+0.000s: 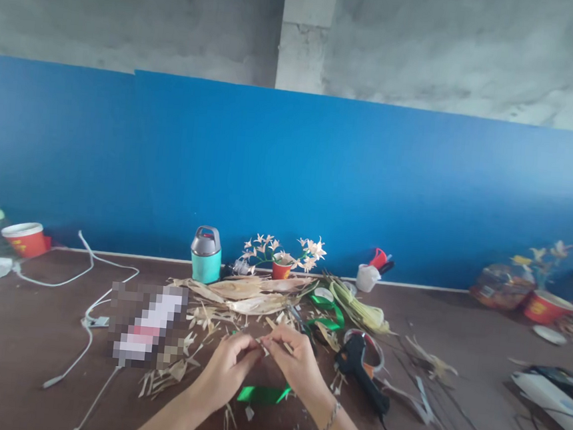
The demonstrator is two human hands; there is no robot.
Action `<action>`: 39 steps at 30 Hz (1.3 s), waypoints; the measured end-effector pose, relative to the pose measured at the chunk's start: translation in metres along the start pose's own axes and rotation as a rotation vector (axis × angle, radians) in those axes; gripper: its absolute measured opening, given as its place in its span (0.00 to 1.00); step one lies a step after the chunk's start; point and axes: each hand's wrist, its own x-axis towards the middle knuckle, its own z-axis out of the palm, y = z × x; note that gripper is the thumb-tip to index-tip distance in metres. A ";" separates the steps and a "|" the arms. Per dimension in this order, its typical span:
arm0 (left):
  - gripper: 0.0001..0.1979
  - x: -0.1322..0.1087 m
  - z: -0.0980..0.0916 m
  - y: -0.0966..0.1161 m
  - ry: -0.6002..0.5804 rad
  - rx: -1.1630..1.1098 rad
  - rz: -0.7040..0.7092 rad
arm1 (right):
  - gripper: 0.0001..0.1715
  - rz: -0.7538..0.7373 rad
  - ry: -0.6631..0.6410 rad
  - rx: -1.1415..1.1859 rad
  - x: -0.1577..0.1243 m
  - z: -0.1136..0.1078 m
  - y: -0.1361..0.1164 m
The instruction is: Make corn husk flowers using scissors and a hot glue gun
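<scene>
My left hand (225,370) and my right hand (294,359) meet over the middle of the brown table (29,340). Both pinch a thin pale strip of dried husk (262,344) between their fingertips. A strip of green ribbon (263,394) lies on the table just under my hands. A pile of dried corn husks (247,292) lies right behind them, with small husk scraps (173,369) scattered to the left. A black glue gun (360,369) lies to the right of my right hand.
A teal flask (206,256) and a small red pot of husk flowers (283,258) stand by the blue wall. White cables (88,305) cross the left side. Red bowls sit at far left (26,239) and far right (547,306). A white power strip (554,399) lies at right.
</scene>
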 end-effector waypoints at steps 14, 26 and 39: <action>0.13 0.011 0.005 0.007 0.075 0.367 0.139 | 0.23 0.091 0.121 -0.479 0.007 -0.024 -0.018; 0.16 0.017 0.036 -0.010 0.167 -0.072 -0.063 | 0.24 0.677 -0.019 -1.255 -0.049 -0.100 -0.002; 0.19 0.013 0.029 -0.012 0.230 -0.220 -0.123 | 0.18 0.347 0.341 -0.905 -0.016 -0.119 0.001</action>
